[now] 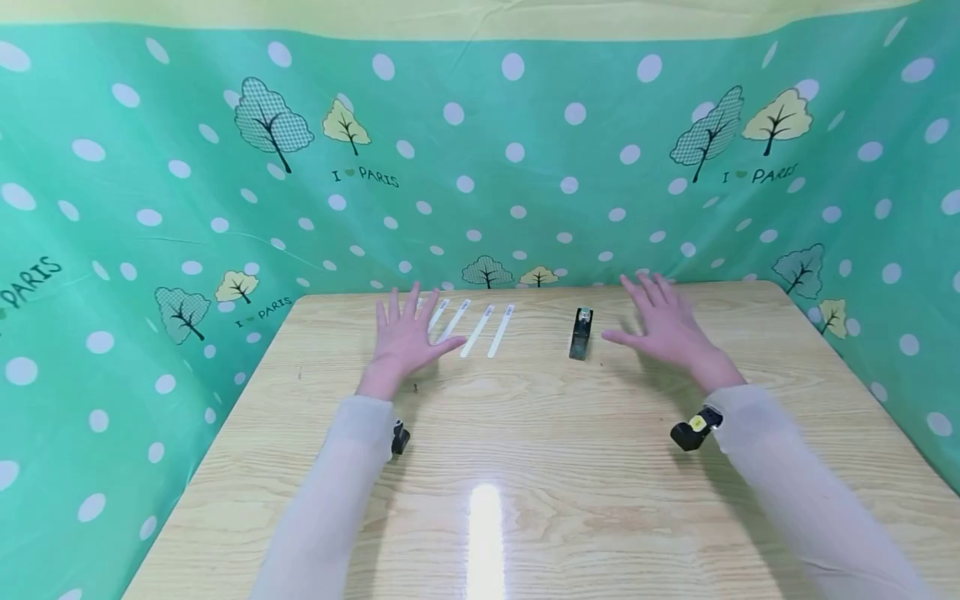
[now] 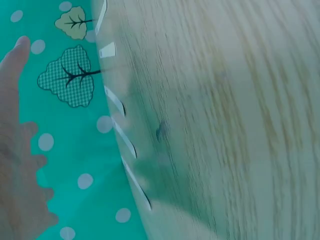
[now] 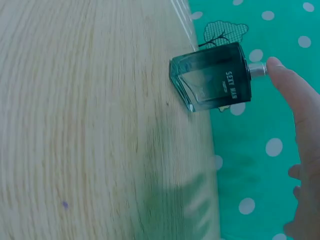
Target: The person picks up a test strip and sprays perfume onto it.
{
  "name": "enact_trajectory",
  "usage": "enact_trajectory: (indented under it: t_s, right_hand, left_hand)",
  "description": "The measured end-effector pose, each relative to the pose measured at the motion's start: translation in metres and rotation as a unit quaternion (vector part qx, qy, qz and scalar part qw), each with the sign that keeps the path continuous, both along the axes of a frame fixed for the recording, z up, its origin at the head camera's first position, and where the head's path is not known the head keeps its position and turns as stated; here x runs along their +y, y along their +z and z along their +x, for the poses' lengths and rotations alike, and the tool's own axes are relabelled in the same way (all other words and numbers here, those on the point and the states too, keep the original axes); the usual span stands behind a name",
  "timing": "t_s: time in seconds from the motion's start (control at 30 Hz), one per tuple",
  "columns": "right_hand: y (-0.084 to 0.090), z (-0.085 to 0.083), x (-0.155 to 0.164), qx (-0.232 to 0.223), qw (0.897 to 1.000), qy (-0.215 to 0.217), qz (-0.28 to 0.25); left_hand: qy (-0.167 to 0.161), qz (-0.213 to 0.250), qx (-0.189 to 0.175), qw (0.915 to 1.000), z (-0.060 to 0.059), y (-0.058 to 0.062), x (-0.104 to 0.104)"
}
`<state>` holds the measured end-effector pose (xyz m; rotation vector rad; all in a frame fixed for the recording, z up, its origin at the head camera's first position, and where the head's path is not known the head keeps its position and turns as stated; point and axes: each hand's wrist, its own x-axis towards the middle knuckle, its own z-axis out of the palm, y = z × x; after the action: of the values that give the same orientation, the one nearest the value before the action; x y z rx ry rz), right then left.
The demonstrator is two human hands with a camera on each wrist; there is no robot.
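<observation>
My left hand [image 1: 405,340] hovers with spread fingers above the table's back left, holding nothing. Several narrow white paper strips [image 1: 501,332] lie side by side under and to the right of it; its fingers partly cover the leftmost ones in the head view. In the left wrist view the strips [image 2: 136,184] lie near the back edge. A dark glass perfume bottle [image 1: 581,335] with a silver sprayer top stands upright right of the strips. Just right of the bottle, my right hand [image 1: 666,327] is spread and holds nothing. The right wrist view shows lettering on the bottle [image 3: 212,80].
Both hands are over a light wood-grain table [image 1: 555,467]. Behind and beside it hangs a green dotted cloth [image 1: 517,125] with printed trees. A small camera [image 1: 697,427] is strapped at the right wrist, and another [image 1: 400,437] at the left.
</observation>
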<state>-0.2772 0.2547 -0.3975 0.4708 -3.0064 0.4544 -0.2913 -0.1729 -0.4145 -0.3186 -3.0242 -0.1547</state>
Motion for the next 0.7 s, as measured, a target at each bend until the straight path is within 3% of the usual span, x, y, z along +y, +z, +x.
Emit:
enact_trajectory:
  t_s: [0.3,0.57,0.7]
  right_hand:
    - [-0.005,-0.003,-0.012,0.008,1.0,0.023,-0.007]
    - [-0.007,-0.005,-0.018,0.013,1.0,0.025,-0.008]
    - [-0.008,-0.006,-0.021,0.013,1.0,0.025,-0.011]
  left_hand:
    - [-0.012,0.008,-0.02,0.9997,-0.001,-0.001,0.011]
    - [-0.032,0.048,-0.03,0.9979,-0.003,-0.005,0.02]
    - [-0.034,0.093,-0.039,0.9943,-0.002,-0.007,0.025]
